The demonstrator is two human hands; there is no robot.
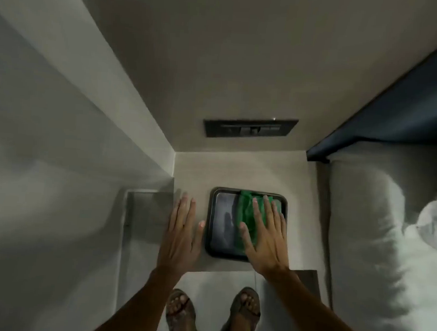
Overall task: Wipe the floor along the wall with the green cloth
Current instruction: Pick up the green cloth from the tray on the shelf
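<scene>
Green cloth [245, 216] is lying on dark tray [222, 226], w/ my right hand [265, 236] pressing flat on it, fingers spread, not gripping. Left hand [181, 236] is resting open on the nightstand top [237, 170], just left of tray. Floor [216, 286] is showing below tray, by my sandals [181, 315]. Risk, I'm judging: tray sliding off the near edge if I'm dragging the cloth, not lifting.

Right hand [265, 242] flat on a green cloth [246, 219] in a dark tray [211, 227] — left hand [181, 236] flat beside it.
</scene>
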